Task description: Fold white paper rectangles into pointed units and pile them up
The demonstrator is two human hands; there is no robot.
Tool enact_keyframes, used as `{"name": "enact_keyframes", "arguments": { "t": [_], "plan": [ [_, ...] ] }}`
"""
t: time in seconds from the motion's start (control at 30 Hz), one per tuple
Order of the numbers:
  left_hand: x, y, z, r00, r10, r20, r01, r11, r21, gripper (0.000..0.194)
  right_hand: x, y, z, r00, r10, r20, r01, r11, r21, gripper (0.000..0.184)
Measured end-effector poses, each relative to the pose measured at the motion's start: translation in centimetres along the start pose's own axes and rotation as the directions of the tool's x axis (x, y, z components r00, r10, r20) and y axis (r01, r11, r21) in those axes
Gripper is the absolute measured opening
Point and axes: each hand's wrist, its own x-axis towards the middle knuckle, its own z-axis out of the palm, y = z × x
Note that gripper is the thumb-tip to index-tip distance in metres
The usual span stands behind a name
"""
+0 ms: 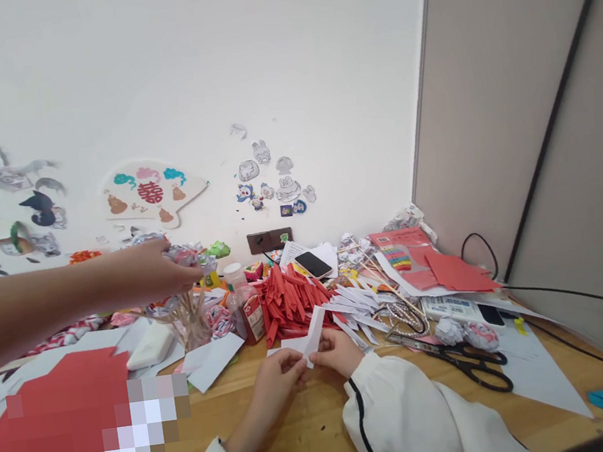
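My left hand (275, 383) and my right hand (338, 351) meet low in the middle over the wooden table (317, 431). Both pinch a folded white paper strip (312, 334) between fingers and thumbs, its upper end sticking up toward the pile behind. Just beyond it lies a heap of folded red paper strips (289, 299) and, to the right, a fan of folded white strips (357, 302). Both my sleeves are white with a dark line.
Another person's bare arm (55, 299) reaches in from the left, fingers on a crumpled paper flower (183, 256) on sticks in a glass. Nearby: a red glue bottle (247, 313), a phone (313, 264), black scissors (478, 366), red sheets (58, 406), cables at right.
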Motion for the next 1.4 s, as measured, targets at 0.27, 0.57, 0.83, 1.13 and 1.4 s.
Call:
{"name": "enact_keyframes", "arguments": {
  "t": [0.27, 0.57, 0.83, 1.13, 1.4],
  "plan": [
    [0.4, -0.8, -0.2, 0.998, 0.054, -0.013, -0.054, 0.997, 0.051, 0.021, -0.1, -0.1, 0.2, 0.996, -0.031, 0.084, 0.028, 0.999, 0.038, 0.045],
    [-0.1, -0.2, 0.3, 0.997, 0.054, 0.049, -0.061, 0.984, 0.168, 0.026, 0.0, 0.1, 0.2, 1.0, -0.014, 0.023, 0.015, 0.999, -0.03, 0.038],
    [-0.4, 0.0, 0.2, 0.986, 0.082, 0.146, -0.112, 0.971, 0.211, 0.027, -0.2, -0.4, -0.2, 0.987, 0.086, 0.138, -0.101, 0.99, 0.103, 0.042],
    [-0.2, 0.0, 0.2, 0.982, 0.097, 0.162, -0.111, 0.991, 0.078, 0.021, -0.2, -0.7, -0.4, 0.981, 0.093, 0.171, -0.102, 0.994, 0.041, 0.041],
    [-0.6, -0.3, 0.8, 0.974, 0.003, 0.226, 0.017, 0.996, -0.084, 0.024, 0.0, 0.3, -0.4, 0.988, 0.075, 0.133, -0.075, 0.997, -0.009, 0.046]
  ]
}}
